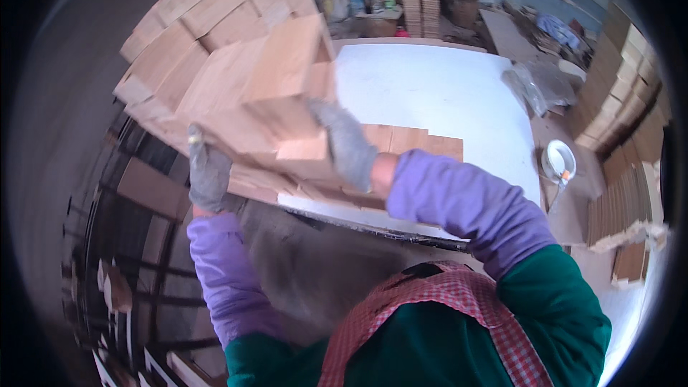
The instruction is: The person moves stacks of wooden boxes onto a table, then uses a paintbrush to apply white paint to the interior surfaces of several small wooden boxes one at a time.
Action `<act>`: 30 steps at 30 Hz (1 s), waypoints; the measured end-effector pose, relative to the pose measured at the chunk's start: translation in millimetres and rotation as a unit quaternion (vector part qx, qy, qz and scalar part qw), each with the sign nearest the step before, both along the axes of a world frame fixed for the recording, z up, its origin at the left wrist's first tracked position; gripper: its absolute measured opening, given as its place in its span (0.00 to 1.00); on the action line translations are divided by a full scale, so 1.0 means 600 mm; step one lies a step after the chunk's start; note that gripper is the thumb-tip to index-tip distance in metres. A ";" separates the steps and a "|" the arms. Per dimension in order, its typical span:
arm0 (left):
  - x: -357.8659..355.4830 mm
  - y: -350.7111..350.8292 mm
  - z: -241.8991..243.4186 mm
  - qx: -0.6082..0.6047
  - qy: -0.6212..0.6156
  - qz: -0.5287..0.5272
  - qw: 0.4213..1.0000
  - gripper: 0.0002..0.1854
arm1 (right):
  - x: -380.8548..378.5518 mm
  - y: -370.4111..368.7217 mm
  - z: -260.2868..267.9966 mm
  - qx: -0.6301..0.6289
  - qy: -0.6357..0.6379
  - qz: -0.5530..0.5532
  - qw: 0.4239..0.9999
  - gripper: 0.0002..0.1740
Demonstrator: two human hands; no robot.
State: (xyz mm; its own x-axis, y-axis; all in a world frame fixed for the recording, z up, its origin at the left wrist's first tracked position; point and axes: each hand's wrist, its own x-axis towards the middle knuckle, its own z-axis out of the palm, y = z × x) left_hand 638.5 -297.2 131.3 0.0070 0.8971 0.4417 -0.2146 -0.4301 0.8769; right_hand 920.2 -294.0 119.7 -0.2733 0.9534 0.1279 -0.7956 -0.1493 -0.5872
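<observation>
A pale wooden box [285, 64], blurred and tilted, stands out in front of stacked wooden boxes [215, 5]. My right hand [346, 142], in a grey glove, grips its near right edge. Lower at the left, my left hand [208, 177], also gloved, has its thumb up along the near side of the wooden boxes; its other fingers are hidden behind the wood. Whether it holds that same box or the one beneath is hard to make out. Under my right wrist, flat-topped wooden pieces [411, 140] lie on a white tabletop [430, 86].
A white bowl [559, 161] with a brush-like tool sits right of the white top. Clear plastic bags [543, 86] lie beyond it. Stacked wood [618, 91] rises at the far right. A dark metal rack [156, 258] stands low on the left. Wooden stacks [414, 5] stand at the back.
</observation>
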 end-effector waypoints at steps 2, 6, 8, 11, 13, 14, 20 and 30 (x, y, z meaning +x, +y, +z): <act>-0.027 0.022 -0.034 0.038 0.104 0.030 0.993 0.26 | -0.029 0.017 -0.023 0.007 -0.086 -0.008 0.996 0.29; -0.033 0.042 -0.079 -0.035 -0.022 -0.009 0.999 0.35 | -0.031 0.052 -0.045 -0.006 -0.145 0.009 0.989 0.31; -0.033 0.035 -0.085 -0.050 0.000 0.012 0.999 0.36 | 0.001 0.040 -0.038 -0.031 -0.175 0.063 0.982 0.27; -0.050 0.003 -0.102 -0.029 0.052 0.069 0.996 0.36 | 0.127 0.015 -0.010 0.004 -0.226 0.069 0.972 0.23; -0.068 -0.051 -0.142 0.010 0.109 0.079 0.991 0.36 | 0.277 -0.026 -0.008 0.192 -0.254 -0.087 0.944 0.21; -0.075 -0.081 -0.172 0.010 0.108 0.108 0.988 0.35 | 0.356 -0.044 -0.009 0.197 -0.281 -0.163 0.925 0.20; 0.010 -0.234 -0.321 -0.100 0.529 0.086 0.838 0.27 | 0.492 -0.150 -0.192 -0.190 -0.474 -0.010 0.860 0.25; 0.467 -0.295 -0.272 -0.228 0.267 -0.102 0.931 0.32 | 0.391 -0.146 -0.285 -0.205 -0.278 0.008 0.938 0.22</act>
State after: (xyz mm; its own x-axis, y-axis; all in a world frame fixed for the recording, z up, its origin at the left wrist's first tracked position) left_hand 918.6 -474.3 -31.7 0.3072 0.9464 -0.0997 0.2684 0.0144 0.9632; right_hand 1154.8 -381.7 -51.6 -0.2038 0.8862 -0.4160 -0.3798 -0.4633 -0.8007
